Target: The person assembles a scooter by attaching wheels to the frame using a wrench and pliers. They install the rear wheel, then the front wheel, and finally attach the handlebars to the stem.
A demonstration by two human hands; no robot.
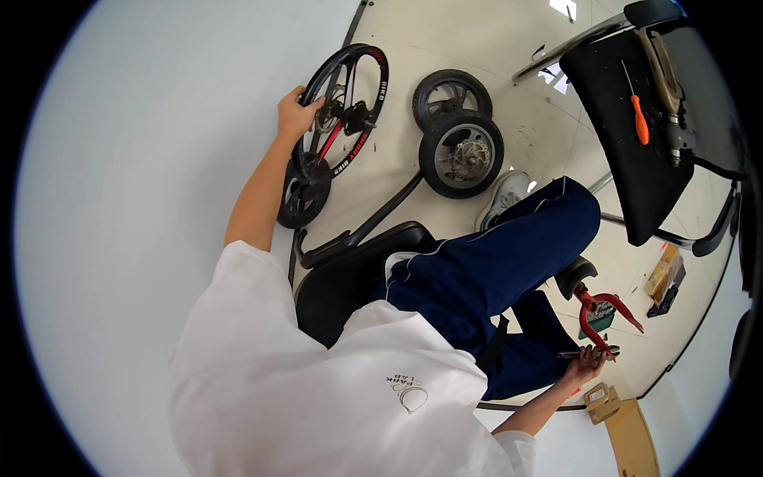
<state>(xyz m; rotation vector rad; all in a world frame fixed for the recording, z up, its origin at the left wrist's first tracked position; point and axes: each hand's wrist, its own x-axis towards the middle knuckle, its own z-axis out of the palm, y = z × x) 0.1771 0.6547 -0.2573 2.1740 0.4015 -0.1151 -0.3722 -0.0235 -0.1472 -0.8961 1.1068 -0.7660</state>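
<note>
head view: the left hand (297, 115) reaches out to the upper left with its fingers clamped on the rim of a large black wheel (355, 119), the thumb lying on the inner side. the wheel is tilted, with red and white markings on its rim and a dark sprocket at its hub, and a small black wheel (306, 195) lies close to its lower edge, though whether the two touch cannot be told. the right hand (585, 366), low on the right, has its fingers curled round a metal tool (566, 354), right beside one prong of a red fork (590, 306); whether the fingers also press on that prong is too small to tell. a dark curved piece (574, 277) is at the stem end of the fork.

on the tiled floor, near the person's shoe (501, 200), two more black-tyred wheels overlap from this angle, the front wheel (461, 155) showing a silver disc and covering part of the rear wheel (445, 94). at the upper right, an orange-handled screwdriver (640, 119) and a long tan tool (666, 75) lie side by side on a black chair (616, 183)
</note>
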